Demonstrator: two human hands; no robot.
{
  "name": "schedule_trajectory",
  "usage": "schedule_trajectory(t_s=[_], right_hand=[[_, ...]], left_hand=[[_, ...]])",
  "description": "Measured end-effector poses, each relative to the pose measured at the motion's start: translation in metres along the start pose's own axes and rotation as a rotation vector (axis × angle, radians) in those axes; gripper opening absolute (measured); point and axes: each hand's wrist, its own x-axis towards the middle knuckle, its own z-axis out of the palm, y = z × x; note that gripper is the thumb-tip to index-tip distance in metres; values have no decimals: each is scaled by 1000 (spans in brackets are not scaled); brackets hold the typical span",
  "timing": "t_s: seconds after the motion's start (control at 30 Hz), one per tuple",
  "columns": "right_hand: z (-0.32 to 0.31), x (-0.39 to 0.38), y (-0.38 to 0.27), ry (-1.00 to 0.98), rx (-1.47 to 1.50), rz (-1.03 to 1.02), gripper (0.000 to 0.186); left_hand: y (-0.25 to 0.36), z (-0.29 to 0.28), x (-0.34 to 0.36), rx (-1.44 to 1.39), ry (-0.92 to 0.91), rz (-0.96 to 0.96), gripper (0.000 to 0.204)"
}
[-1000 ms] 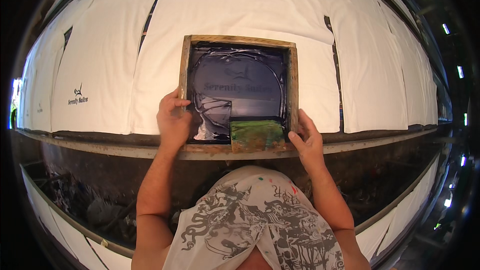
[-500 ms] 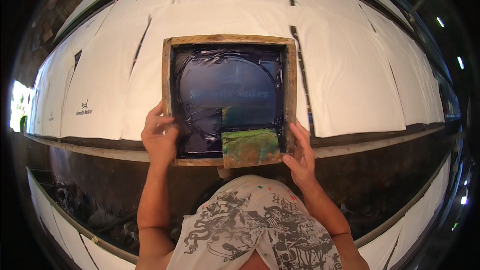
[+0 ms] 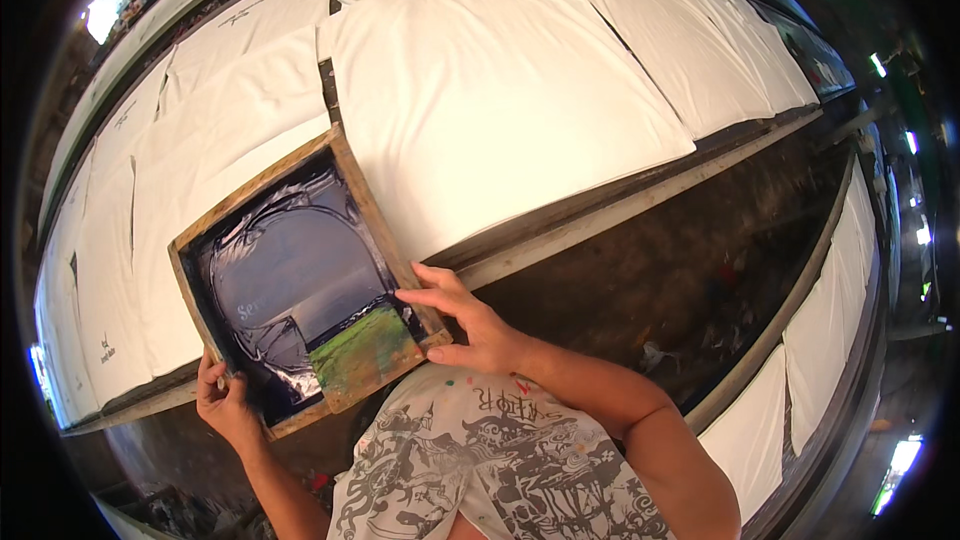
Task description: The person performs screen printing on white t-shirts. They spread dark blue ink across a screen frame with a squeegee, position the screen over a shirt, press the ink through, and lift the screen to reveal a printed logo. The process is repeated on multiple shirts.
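Note:
Between my hands is a wooden-framed printing screen (image 3: 252,186), tilted in the picture, its inner mesh (image 3: 290,260) dark blue with glossy ink around the edges. Faint lettering shows on the mesh. My left hand (image 3: 228,406) grips the frame's near left corner, the thumb over the rim. My right hand (image 3: 475,328) holds the right side near the near right corner, fingers on the inner side and thumb at the corner. A flat rectangular piece smeared green and brown (image 3: 365,358) rests in the screen and overlaps its near rim; its kind is unclear.
White cloths (image 3: 480,110) lie side by side on a long table, narrow dark gaps between them. Small dark prints mark some at the left. The table's pale wooden edge (image 3: 620,192) runs nearest me. More white cloths (image 3: 745,425) lie on another table at the lower right.
The screen has shifted left and lower in the picture and turned counterclockwise, both hands still on it. The whole view has also swung, so the table edge now slants up to the right.

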Motion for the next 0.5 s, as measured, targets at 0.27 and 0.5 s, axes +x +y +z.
schedule_trajectory(t_s=[0.27,0.5], right_hand=[[-4,1,0,30,14,-49,81],[-32,-31,-10,298,9,1,75]], left_hand=[[-1,1,12,17,5,22,31],[0,106,19,-219,-89,-10,29]])
